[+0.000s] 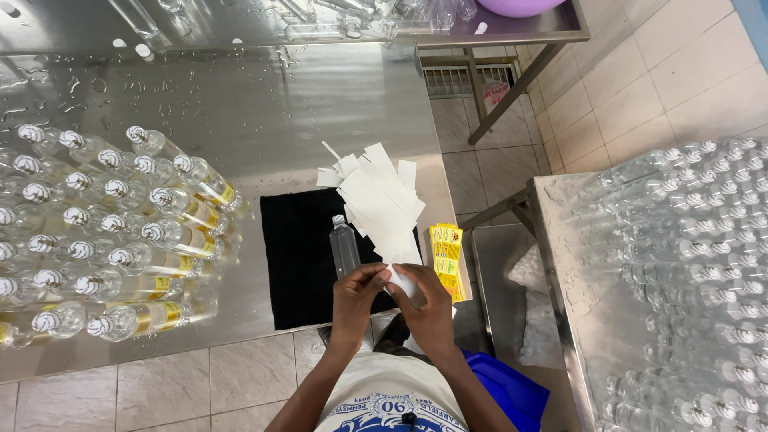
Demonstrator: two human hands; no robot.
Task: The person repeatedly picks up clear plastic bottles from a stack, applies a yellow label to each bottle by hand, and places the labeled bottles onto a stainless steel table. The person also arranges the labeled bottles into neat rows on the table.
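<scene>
My left hand (358, 294) and my right hand (425, 303) meet over the near edge of a black mat (300, 248), both pinching one small white paper strip (402, 279). A clear, capless, unlabelled bottle (344, 246) stands on the mat just beyond my left fingers. A loose pile of white paper strips (378, 196) lies behind my hands, spilling over the mat's far right corner. A stack of yellow labels (448, 258) sits on the steel table right of my right hand.
Many filled, capped bottles with yellow labels (120, 232) lie in rows on the wet steel table (264, 120) at left. A second steel table at right holds several rows of clear capped bottles (688, 264). A blue container (508, 388) sits on the tiled floor.
</scene>
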